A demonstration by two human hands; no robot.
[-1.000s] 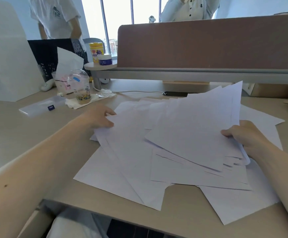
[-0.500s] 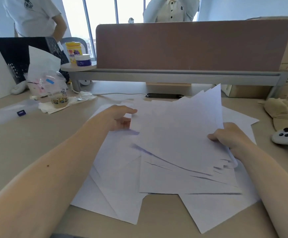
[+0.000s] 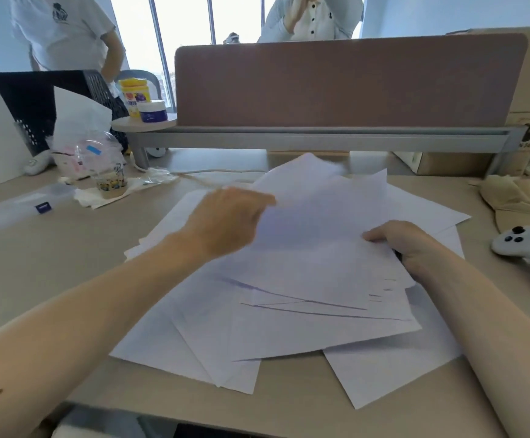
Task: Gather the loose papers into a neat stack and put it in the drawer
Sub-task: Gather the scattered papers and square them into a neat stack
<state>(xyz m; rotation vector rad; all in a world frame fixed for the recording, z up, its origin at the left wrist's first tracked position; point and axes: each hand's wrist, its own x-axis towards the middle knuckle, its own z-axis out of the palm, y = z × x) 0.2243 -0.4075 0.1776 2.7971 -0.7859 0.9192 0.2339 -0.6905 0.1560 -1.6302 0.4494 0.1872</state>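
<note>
Beige desk [image 3: 51, 279], brown divider panel [image 3: 349, 80], bright windows [image 3: 181, 33] behind.

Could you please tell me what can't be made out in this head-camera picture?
- Left hand: motion-blurred, its grip on the loose white paper sheets unclear.
- Right hand: fingertips hidden under the sheets.
- Drawer: nowhere in view.
- Yellow-lidded jar: label too small to read.

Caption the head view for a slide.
Both hands, left hand and right hand, gather loose papers spread on the desk.
</note>
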